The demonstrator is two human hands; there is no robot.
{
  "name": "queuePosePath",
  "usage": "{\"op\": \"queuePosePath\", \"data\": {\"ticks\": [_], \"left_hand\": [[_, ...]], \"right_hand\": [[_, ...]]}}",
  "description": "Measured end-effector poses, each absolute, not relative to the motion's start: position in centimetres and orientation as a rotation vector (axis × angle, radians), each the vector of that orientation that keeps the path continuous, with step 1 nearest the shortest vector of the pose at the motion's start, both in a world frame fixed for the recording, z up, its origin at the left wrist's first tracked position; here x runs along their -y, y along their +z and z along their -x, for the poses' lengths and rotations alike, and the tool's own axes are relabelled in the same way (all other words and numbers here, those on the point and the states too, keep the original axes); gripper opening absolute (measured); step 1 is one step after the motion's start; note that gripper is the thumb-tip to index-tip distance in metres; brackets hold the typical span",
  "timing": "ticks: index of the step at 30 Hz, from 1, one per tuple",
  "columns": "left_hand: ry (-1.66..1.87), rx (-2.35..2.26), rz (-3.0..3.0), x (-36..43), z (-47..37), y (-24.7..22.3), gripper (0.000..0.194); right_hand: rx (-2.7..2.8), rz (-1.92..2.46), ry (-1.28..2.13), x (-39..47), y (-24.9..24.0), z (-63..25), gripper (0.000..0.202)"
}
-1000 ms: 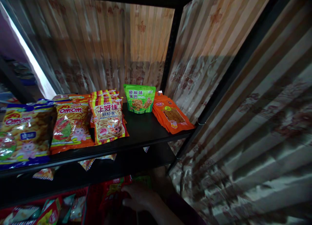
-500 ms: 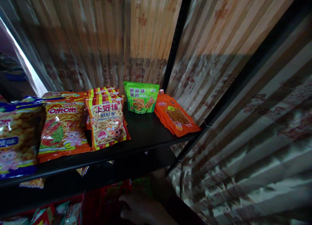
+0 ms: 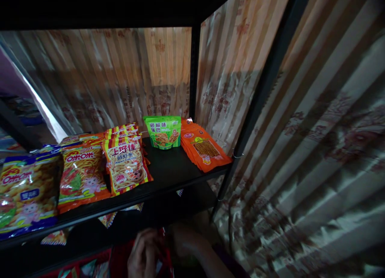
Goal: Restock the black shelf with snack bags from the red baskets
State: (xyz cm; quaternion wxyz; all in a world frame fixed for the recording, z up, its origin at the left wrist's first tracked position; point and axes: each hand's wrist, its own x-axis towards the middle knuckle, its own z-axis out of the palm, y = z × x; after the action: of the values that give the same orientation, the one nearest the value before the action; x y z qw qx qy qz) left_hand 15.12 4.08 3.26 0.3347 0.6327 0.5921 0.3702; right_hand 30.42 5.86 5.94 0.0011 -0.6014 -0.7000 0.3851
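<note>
Pleated curtain behind and to the right of the rack, dark posts, dim light, worst down low. Upper shelf, left to right: blue bag, orange bag, prawn crackers with more of the same behind, green pouch upright near the back, orange packs fanned in a flat stack by the right post. Lower shelf is mostly shadow; a few packet corners show past the upper shelf's front edge.

Both hands are below that, at bottom centre, close together. Left hand: fingers bent, right up against a red pack. Right hand: on the pack's other side, mostly dark. Pack sits between the two; can't tell whether either hand is gripping it. Red crate left of the left hand, small packets inside, cut off by the bottom edge of view.
</note>
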Motion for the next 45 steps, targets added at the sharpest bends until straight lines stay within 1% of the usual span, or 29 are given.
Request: {"op": "queuePosePath", "data": {"ticks": [1,3,5,7,9,11,13,16,18,21,26,35,40,45], "left_hand": [[1.125,-1.416,-1.695,-5.0,-16.3,4.9,0.032],[1.332,-1.214,-1.794,-7.1,-19.2,8.3,0.03],[1.444,-1.144,-1.813,-9.6,-22.2,11.2,0.038],[1.475,-1.168,-1.81,-12.2,-24.9,13.1,0.034],[1.408,-1.203,-1.693,-14.5,-27.2,14.1,0.03],[1.297,-1.18,-1.6,-16.4,-29.2,14.8,0.033],[1.219,-1.194,-1.517,-17.8,-31.0,15.3,0.035],[1.15,-1.262,-1.467,-19.0,-33.1,16.0,0.033],[1.17,-1.327,-1.481,-19.6,-33.8,16.1,0.031],[1.268,-1.481,-1.484,-20.7,-33.6,15.5,0.031],[1.382,-1.695,-1.499,-22.3,-31.8,14.5,0.039],[1.425,-1.744,-1.424,-25.0,-30.6,15.7,0.059],[1.423,-1.744,-1.39,-26.5,-30.4,16.4,0.064],[1.399,-1.75,-1.34,-27.9,-30.3,16.5,0.074]], "right_hand": [[2.157,1.86,1.239,-5.6,6.1,-31.3,0.019],[1.979,1.779,1.314,-5.0,6.8,-33.0,0.017],[1.743,1.667,1.396,-4.7,8.4,-34.6,0.02],[1.559,1.502,1.4,-4.9,11.0,-36.1,0.024],[1.422,1.356,1.152,-6.0,14.1,-37.7,0.031],[1.297,1.323,0.745,-7.8,16.9,-39.4,0.033],[1.274,1.414,0.32,-9.8,18.7,-41.1,0.029],[1.411,1.55,0.031,-12.3,19.2,-43.1,0.028],[1.492,1.605,-0.041,-13.2,18.7,-43.8,0.03],[1.55,1.66,-0.086,-14.0,17.7,-44.2,0.033],[1.538,1.855,-0.198,-14.9,17.8,-44.9,0.039],[1.528,2.09,-0.177,-16.0,18.7,-47.5,0.048],[1.509,2.127,-0.126,-16.2,19.2,-47.9,0.052],[1.508,2.163,-0.078,-16.9,19.3,-48.0,0.052]]}}
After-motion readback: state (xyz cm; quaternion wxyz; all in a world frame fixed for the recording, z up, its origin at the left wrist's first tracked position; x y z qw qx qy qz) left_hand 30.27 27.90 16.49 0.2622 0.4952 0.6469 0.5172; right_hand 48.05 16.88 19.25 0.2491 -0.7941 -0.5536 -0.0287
